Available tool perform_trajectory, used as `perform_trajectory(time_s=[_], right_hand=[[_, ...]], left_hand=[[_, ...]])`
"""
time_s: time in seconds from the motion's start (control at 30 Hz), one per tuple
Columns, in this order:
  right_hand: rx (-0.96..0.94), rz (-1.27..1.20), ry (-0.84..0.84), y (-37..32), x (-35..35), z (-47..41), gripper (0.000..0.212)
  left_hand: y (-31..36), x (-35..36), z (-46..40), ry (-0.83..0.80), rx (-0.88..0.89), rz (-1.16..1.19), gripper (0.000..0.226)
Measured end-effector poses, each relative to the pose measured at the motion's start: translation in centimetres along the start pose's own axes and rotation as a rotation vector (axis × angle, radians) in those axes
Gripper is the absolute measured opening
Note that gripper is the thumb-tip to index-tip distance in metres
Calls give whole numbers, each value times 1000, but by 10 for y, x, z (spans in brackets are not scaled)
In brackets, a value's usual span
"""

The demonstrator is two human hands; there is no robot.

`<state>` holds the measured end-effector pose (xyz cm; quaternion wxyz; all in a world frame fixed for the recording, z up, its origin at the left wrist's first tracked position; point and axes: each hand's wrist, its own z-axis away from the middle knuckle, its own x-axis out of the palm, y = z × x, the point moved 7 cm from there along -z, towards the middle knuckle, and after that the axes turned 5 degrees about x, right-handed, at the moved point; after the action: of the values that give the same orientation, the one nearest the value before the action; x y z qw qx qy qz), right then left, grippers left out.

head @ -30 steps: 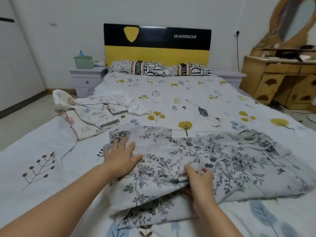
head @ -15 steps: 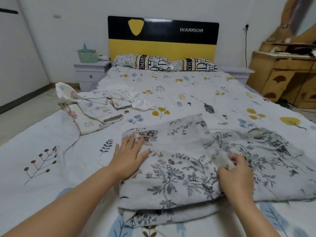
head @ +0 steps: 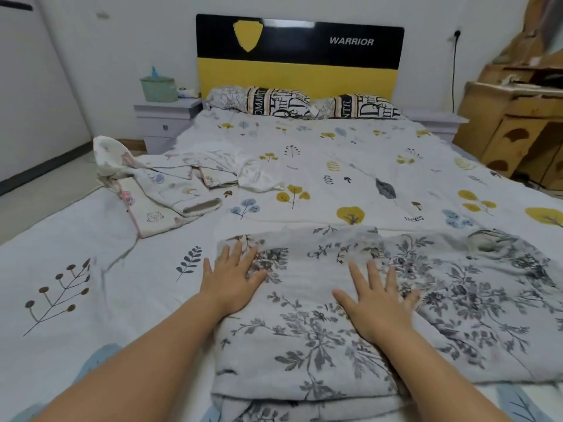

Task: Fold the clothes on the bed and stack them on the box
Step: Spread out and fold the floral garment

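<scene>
A: Head view: where is the grey floral-print cotton garment (head: 350,315) lying?

B: It is lying partly folded on the near end of the white leaf-patterned bed sheet (head: 91,269).

A: And the fingers?

B: Left hand (head: 231,281) and right hand (head: 377,303) are pressing flat on it, fingers straight, grasping nothing.

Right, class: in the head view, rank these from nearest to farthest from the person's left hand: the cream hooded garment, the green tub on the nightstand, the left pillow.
Measured from the left hand:
1. Cream hooded garment, lying beyond it to the left.
2. Left pillow, at the head of the bed.
3. Green tub, on the nightstand off the bed's left corner; close to the pillow's distance, seemingly slightly farther.
</scene>
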<state>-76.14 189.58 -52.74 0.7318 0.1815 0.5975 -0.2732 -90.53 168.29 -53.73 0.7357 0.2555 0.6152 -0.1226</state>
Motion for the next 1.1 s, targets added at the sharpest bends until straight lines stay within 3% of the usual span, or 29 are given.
perform_trajectory(time_s=[0.17, 0.23, 0.33, 0.4, 0.47, 0.6, 0.7, 0.87, 0.97, 1.07, 1.1], right_hand=[[-3, 35, -45, -2, 3, -6, 71], [-45, -2, 46, -16, -17, 8, 66], [-375, -243, 228, -66, -48, 66, 48], [-697, -363, 290, -107, -53, 122, 40], [-900, -246, 305, -137, -33, 157, 39], [-970, 44, 294, -159, 15, 167, 38], [-1008, 83, 335, -160, 28, 162, 27], [-1073, 103, 400, -161, 27, 159, 25], [-1160, 45, 564, -163, 22, 170, 17], [-1240, -184, 700, -150, -3, 192, 37], [-1236, -262, 641, -147, -4, 197, 48]], left_hand=[[-5, 5, -14, -58, 27, 134, 60], [-8, -13, -17, 58, 66, 311, 52], [-28, -38, -9, 276, -111, 527, 42], [-37, -38, -4, 226, -233, 601, 46], [-42, -34, -1, 187, -275, 638, 47], [-49, -34, -2, 182, -321, 738, 48], [-49, -38, -3, 147, -324, 686, 23], [-52, -38, -6, 157, -348, 784, 20], [-54, -35, -6, 187, -412, 987, 40], [-61, -45, -15, 300, -412, 1056, 34], [-62, -50, -17, 345, -401, 1033, 32]])
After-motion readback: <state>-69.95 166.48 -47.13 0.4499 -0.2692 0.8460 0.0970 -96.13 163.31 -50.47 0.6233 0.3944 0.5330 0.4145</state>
